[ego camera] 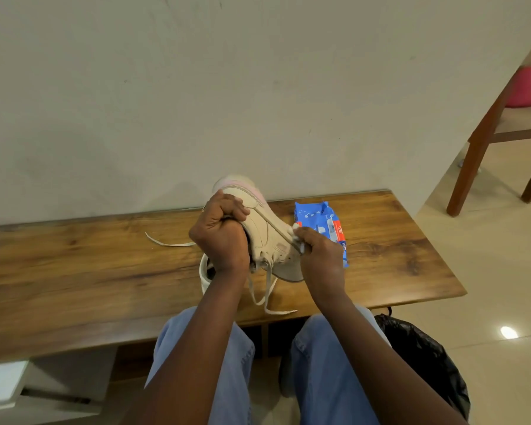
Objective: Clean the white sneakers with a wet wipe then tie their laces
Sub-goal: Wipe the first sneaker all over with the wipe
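Left hand fisted in 1 cream leather sneaker, raised over wood-grain surface; right hand fingers pinching crumpled white wipe vs sole edge. 2nd sneaker beneath, 1 glossy blue pack beside.

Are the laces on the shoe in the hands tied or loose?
Loose. The white laces dangle untied from the cream sneaker onto the wooden table, ends apart, with no bow.

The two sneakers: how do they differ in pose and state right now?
The held sneaker is lifted, tilted on its side in the left hand, while the right hand wipes it. The second sneaker rests on the table, mostly hidden behind the left wrist. Both look pale.
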